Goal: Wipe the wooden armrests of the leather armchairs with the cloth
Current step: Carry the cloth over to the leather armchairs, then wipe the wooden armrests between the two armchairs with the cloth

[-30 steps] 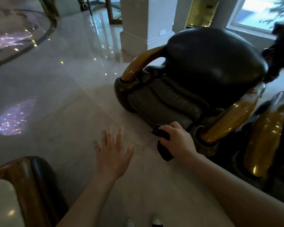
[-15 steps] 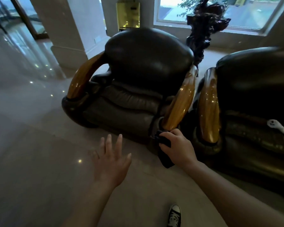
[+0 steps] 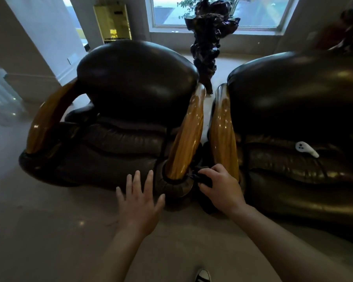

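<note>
Two dark leather armchairs stand side by side, the left armchair (image 3: 135, 82) and the right armchair (image 3: 298, 94). Each has glossy wooden armrests: the left chair's right armrest (image 3: 189, 135), its left armrest (image 3: 47, 117), and the right chair's left armrest (image 3: 223, 131). My right hand (image 3: 222, 188) is shut on a dark cloth (image 3: 202, 177), held at the lower front end of the left chair's right armrest, in the gap between the chairs. My left hand (image 3: 140, 200) hovers open with fingers spread, just in front of that chair's base.
A white controller-like object (image 3: 306, 148) lies on the right chair's seat. A dark carved wooden stand (image 3: 209, 37) rises behind the chairs by the window. A white pillar (image 3: 35, 37) stands at left. Polished stone floor (image 3: 39, 231) spreads in front; my shoe (image 3: 202, 275) shows below.
The view has swung right and closer to the chairs. My right hand with the cloth has come up to the lower end of the left chair's right armrest; my left hand has stayed open.
</note>
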Available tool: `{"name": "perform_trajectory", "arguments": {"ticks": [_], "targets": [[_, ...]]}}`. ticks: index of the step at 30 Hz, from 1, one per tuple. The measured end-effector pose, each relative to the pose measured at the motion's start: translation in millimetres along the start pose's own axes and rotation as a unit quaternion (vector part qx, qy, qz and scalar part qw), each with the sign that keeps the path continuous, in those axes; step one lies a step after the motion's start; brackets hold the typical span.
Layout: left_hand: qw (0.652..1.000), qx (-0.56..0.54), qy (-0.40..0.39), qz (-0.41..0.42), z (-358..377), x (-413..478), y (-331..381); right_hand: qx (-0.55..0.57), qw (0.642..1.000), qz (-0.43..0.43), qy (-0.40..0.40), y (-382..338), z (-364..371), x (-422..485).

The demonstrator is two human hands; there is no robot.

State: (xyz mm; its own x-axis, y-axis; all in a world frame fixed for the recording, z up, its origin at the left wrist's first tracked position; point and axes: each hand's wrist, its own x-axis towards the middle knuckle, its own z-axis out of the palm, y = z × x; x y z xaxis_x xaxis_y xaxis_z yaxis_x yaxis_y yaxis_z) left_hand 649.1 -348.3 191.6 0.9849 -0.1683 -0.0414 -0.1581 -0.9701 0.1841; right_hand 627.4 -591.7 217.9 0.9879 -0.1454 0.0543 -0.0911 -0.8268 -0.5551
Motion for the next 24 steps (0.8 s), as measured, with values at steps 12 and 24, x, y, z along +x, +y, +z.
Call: {"name": "perform_trajectory", "arguments": {"ticks": [12,24], "targets": [[0.995,-0.004,-0.041,0.092,14,100,59,0.006,0.996,0.091,0.017,73,-26,63],[0.975,0.031,-0.109,0.193,65,246,63,-0.003,0.972,0.232,0.046,126,17,129]]}}
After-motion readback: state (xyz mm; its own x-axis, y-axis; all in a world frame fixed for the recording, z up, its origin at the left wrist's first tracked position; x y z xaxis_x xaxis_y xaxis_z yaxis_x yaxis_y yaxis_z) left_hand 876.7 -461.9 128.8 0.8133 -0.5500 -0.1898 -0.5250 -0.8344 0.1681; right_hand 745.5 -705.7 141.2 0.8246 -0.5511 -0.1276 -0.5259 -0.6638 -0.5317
